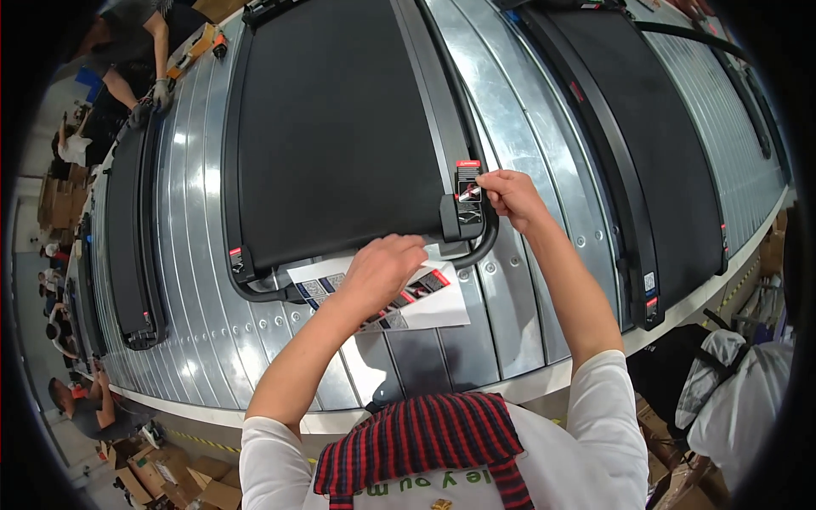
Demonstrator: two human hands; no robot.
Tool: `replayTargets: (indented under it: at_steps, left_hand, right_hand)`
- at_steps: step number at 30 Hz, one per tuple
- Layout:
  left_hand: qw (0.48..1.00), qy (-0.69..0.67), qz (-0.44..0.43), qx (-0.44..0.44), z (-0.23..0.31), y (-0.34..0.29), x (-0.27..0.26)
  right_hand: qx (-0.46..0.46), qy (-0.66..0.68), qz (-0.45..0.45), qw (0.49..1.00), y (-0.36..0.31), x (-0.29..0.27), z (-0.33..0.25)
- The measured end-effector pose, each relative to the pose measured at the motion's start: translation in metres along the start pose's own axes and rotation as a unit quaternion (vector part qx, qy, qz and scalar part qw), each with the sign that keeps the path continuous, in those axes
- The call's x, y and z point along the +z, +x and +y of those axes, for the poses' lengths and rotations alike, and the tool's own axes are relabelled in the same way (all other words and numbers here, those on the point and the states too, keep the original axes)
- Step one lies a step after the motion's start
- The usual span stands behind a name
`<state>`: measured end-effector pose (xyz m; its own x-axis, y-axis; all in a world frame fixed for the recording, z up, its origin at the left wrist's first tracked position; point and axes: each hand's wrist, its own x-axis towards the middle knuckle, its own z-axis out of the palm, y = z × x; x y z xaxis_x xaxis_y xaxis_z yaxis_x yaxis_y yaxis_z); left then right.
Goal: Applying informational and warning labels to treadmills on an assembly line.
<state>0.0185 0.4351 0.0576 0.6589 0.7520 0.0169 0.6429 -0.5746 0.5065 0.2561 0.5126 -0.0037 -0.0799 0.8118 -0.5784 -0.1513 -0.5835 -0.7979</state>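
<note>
A black treadmill deck (340, 127) lies in front of me, its rail and curved tube frame at the right and near sides. On its near right corner sits a red, white and black warning label (468, 174). My right hand (515, 197) is closed in a pinch at the label's right edge, with a small white piece showing at the fingertips. Over the deck's near edge, my left hand (387, 270) is closed on a white sheet of stickers (442, 310), partly covering it. The sheet carries red, black and blue printed stickers. My left fingertips are partly hidden.
More treadmill decks stand at the right (629, 110) and left (129, 229) on the metal roller conveyor (200, 170). A gloved person (140, 51) works at the far left. Cardboard boxes (170, 472) lie on the floor at lower left. A bag (671, 365) is at right.
</note>
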Motion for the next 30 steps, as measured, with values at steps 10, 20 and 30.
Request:
replayTargets:
  at_steps: [10, 20, 30]
  left_hand:
    - [1.0, -0.002, -0.005, 0.019, -0.036, 0.054, 0.017]
    - [0.999, 0.003, -0.012, 0.032, -0.041, 0.065, 0.024]
    - [0.999, 0.012, -0.018, 0.029, -0.043, 0.064, 0.027]
  right_hand:
    - [0.046, -0.013, -0.013, 0.999, 0.031, 0.007, -0.012]
    - [0.033, -0.031, -0.019, 0.999, 0.034, 0.008, -0.009]
    - [0.017, -0.045, 0.0, 0.999, 0.033, 0.009, -0.008]
